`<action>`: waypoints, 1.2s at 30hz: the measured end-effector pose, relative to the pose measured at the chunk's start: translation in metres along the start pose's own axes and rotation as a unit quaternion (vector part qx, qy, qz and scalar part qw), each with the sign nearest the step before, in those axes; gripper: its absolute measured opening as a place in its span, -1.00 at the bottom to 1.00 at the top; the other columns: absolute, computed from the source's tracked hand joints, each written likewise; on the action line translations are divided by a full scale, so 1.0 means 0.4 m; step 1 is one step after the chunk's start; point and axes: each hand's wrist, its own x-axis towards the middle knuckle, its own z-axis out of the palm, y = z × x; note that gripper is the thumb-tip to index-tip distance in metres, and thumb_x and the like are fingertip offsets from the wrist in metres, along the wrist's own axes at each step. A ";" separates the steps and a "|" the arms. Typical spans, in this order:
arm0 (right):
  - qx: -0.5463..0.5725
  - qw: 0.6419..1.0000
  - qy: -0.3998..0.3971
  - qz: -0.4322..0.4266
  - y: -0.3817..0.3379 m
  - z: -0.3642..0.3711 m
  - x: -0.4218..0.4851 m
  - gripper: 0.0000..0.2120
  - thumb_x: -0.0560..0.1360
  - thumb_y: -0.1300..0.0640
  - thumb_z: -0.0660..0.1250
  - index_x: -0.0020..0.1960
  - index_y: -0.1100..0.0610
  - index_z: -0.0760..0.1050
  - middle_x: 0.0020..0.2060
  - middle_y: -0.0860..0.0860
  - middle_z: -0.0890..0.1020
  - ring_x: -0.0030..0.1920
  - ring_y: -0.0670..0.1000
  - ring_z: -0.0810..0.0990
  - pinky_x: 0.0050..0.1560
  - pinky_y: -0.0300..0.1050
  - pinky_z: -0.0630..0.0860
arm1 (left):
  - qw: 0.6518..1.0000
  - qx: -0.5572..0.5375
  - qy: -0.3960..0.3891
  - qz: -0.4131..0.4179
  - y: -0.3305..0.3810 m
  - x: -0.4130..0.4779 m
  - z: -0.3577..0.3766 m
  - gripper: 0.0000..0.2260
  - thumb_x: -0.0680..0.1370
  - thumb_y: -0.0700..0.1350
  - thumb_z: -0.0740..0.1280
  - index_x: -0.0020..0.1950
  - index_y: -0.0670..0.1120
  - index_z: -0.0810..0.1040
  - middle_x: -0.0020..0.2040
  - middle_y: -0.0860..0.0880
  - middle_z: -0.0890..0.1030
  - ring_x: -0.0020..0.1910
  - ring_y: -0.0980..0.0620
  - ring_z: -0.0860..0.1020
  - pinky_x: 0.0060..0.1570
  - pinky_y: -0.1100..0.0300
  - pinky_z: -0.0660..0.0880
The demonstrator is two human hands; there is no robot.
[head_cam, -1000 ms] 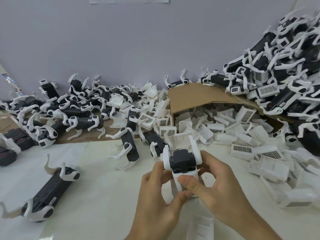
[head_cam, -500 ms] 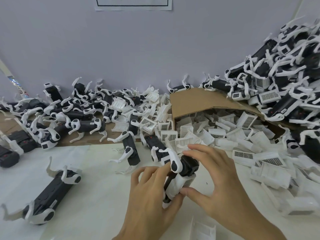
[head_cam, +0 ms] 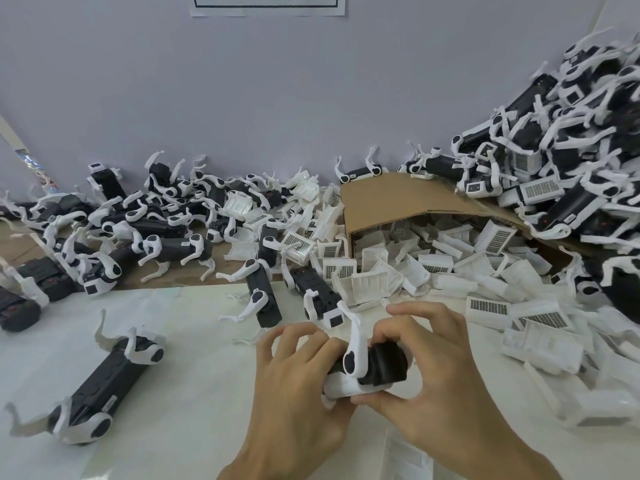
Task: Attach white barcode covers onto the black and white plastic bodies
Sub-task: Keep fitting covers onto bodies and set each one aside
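A: Nearest first, what's at 6 o'clock?
B: Both hands, close together. The left hand (head_cam: pixel 294 386) grips the left end of a black and white plastic body (head_cam: pixel 384 367). The right hand (head_cam: pixel 446 375) curls over its top, thumb underneath.

A: Cover?
B: The white barcode cover (head_cam: pixel 343 386) sits along the body's underside, pinched between the left fingers and the right thumb. Looks like a squeeze to snap it on. Seated or not, can't tell.

A: Why that grip?
B: Probably so both hands can press from opposite sides. The table (head_cam: pixel 194 393) is below, with a spare cover (head_cam: pixel 405 455) by the wrists.

A: Further out?
B: A lone body (head_cam: pixel 100 389) lies at 9 o'clock, well apart. A cardboard box (head_cam: pixel 398 199) on its side at 1 o'clock spills loose covers (head_cam: pixel 450 268) near the right hand, likely the supply. There's a heap of bodies (head_cam: pixel 138 220) at 10 o'clock and a bigger heap (head_cam: pixel 571 174) at 2 o'clock, against the wall.
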 end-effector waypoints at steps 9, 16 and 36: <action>0.043 0.997 0.006 0.063 0.007 0.017 -0.012 -0.48 0.18 -0.35 0.46 0.05 -0.21 0.40 0.11 -0.33 0.37 0.14 -0.20 0.36 0.13 -0.50 0.29 | 0.999 -0.034 -0.018 -0.019 0.022 0.002 -0.002 -0.66 0.33 0.15 0.34 0.07 0.13 0.45 -0.04 0.24 0.58 0.22 0.09 0.50 0.23 -0.01 0.28; 0.102 0.990 -0.034 0.097 0.000 0.015 -0.012 -0.47 0.18 -0.30 0.49 0.07 -0.23 0.40 0.07 -0.33 0.51 0.14 -0.15 0.41 0.02 -0.40 0.41 | 0.999 -0.045 -0.023 -0.005 0.020 0.005 -0.006 -0.68 0.35 0.15 0.33 0.02 0.05 0.54 -0.11 0.24 0.57 0.11 0.08 0.58 0.22 -0.01 0.28; 0.365 0.889 -0.021 0.275 0.036 -0.033 0.024 -0.71 0.39 0.00 0.41 0.08 -0.20 0.47 -0.18 0.13 0.72 -0.29 0.04 0.59 -0.11 -0.15 0.53 | 0.947 -0.190 0.137 -0.220 -0.002 0.022 -0.026 -0.80 0.51 0.10 0.21 0.12 0.16 0.47 0.11 0.19 0.58 0.08 0.23 0.56 0.04 0.45 0.39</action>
